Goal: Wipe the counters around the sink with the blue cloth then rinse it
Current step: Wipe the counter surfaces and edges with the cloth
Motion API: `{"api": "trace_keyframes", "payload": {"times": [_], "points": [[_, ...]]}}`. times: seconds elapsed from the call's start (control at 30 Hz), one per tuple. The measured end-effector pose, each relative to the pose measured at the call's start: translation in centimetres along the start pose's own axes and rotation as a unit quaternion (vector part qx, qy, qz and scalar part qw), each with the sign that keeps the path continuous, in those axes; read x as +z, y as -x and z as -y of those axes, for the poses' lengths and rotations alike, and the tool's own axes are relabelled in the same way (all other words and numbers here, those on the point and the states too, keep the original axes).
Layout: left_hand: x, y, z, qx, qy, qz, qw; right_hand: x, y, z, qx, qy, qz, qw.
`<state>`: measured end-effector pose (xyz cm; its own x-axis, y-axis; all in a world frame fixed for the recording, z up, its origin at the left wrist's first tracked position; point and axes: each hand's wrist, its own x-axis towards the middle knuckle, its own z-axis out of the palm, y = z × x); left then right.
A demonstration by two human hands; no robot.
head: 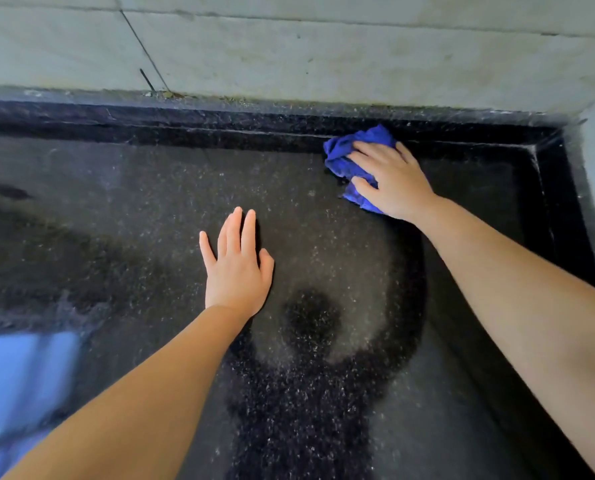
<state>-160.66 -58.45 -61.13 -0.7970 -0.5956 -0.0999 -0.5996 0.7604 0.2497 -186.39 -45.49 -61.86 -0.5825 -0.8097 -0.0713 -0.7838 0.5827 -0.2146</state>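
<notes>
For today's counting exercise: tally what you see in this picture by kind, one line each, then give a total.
Hands: 2, left hand, right hand
Cloth: 1
Counter: 1
Wall: 1
Total: 5

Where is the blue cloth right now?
In the head view, the blue cloth lies upper right, under the right hand, against the dark counter's raised back edge.

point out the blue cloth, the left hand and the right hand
blue cloth (344, 152): head view, on the bunched upper left part.
left hand (237, 271): head view, on the back of the hand.
right hand (395, 180): head view, on the back of the hand.
</notes>
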Motion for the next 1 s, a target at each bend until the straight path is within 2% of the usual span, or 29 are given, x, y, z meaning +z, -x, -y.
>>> {"api": "trace_keyframes", "payload": {"times": [0.07, 0.13, 0.2, 0.33, 0.4, 0.47, 0.5, 0.6, 0.67, 0.73, 0.87, 1.0], "points": [[0.1, -0.1, 0.1, 0.003, 0.006, -0.002, 1.0, 0.9, 0.4, 1.9, 0.056, -0.003, -0.015, 0.998], [0.2, 0.0, 0.2, 0.0, 0.013, -0.003, 1.0, 2.2, 2.6, 6.3, 0.048, -0.004, -0.035, 0.998], [0.1, -0.1, 0.2, -0.004, 0.029, -0.013, 0.999, 2.9, 7.6, 10.3, -0.021, -0.023, -0.034, 0.999], [0.0, -0.4, 0.2, -0.009, 0.077, -0.031, 0.997, 3.3, 20.1, 13.8, -0.178, -0.047, 0.078, 0.98], [0.0, -0.3, 0.2, -0.004, 0.072, -0.027, 0.997, 2.4, 20.0, 11.9, -0.269, -0.039, 0.113, 0.956], [0.1, -0.2, 0.3, 0.0, 0.059, -0.025, 0.998, 1.8, 16.1, 8.5, -0.3, 0.007, 0.089, 0.95], [0.1, -0.1, 0.3, 0.003, 0.055, -0.025, 0.998, 1.6, 13.3, 6.5, -0.264, 0.035, 0.058, 0.962], [0.3, -0.3, 0.5, 0.012, 0.047, -0.03, 0.998, 0.6, 5.8, 2.2, -0.025, 0.03, -0.043, 0.998], [0.4, -0.5, 0.6, 0.016, 0.046, -0.035, 0.998, 0.9, 3.8, 3.3, 0.122, -0.011, -0.035, 0.992], [0.4, -0.2, 0.7, 0.019, 0.067, -0.045, 0.997, 2.0, 5.2, 6.8, 0.143, -0.019, -0.035, 0.989], [-0.6, 1.9, 1.2, 0.046, 0.172, -0.091, 0.98, 4.6, 18.8, 15.6, 0.021, -0.035, -0.048, 0.998], [-0.8, 9.0, 2.4, 0.078, 0.165, -0.079, 0.98, 5.6, 32.7, 21.4, -0.164, -0.071, 0.067, 0.982]]}}
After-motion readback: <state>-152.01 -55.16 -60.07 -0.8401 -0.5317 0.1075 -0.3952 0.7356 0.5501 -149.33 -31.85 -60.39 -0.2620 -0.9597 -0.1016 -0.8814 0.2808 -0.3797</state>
